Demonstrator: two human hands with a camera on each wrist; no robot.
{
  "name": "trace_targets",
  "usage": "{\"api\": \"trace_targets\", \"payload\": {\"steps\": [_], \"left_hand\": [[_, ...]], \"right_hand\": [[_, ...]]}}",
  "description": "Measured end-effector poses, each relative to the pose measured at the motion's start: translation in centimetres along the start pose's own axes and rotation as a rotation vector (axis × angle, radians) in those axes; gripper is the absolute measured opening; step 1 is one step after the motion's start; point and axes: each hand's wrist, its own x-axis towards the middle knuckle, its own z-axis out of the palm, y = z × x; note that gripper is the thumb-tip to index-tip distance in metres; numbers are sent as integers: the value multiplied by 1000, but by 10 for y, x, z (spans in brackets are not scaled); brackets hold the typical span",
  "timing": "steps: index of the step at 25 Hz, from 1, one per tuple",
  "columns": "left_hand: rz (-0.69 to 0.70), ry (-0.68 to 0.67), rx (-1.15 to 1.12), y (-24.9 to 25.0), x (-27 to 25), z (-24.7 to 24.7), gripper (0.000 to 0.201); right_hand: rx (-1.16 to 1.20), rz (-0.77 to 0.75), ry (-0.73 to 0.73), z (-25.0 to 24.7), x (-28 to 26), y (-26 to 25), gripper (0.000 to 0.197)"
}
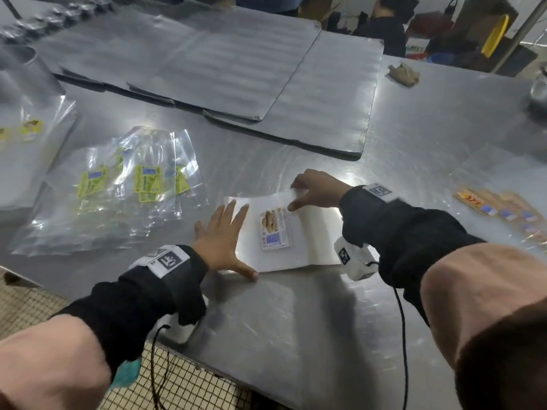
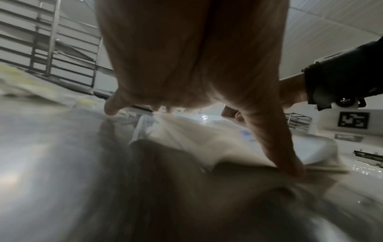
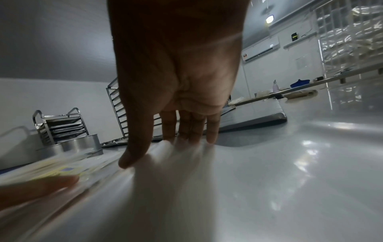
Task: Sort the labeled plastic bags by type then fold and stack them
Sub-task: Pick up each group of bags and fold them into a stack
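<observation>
My left hand (image 1: 220, 242) lies flat, fingers spread, pressing the bag (image 1: 307, 235) onto the surface (image 1: 414, 137). The bag lies at its 2 o'clock. My right hand (image 1: 315, 189) pinches the bag's far edge, with the bag at its 7 o'clock.

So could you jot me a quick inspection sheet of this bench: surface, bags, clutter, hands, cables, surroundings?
Surface: shiny metal table, glare near the hands.
Job's things: white-label bags stacked in the centre; yellow-label bags spread loosely to the left; orange-label bags fanned out to the right.
Clutter: flat metal trays behind; a crumpled cloth.
Hands: left hand pressing flat on the stack; right hand pinching its far edge.
Cables: black cable from the right wrist, another under the left.
Surroundings: tray racks, a wall air conditioner.
</observation>
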Motion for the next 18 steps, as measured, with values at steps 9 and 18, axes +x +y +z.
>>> {"api": "trace_targets", "payload": {"steps": [9,18], "left_hand": [[-36,-1,-65,1,1,8,136],[-30,-2,-64,2,-2,9,131]], "right_hand": [[-31,-21,-40,-11,13,-13,54],[-56,-142,-218,-32,9,-30,21]]}}
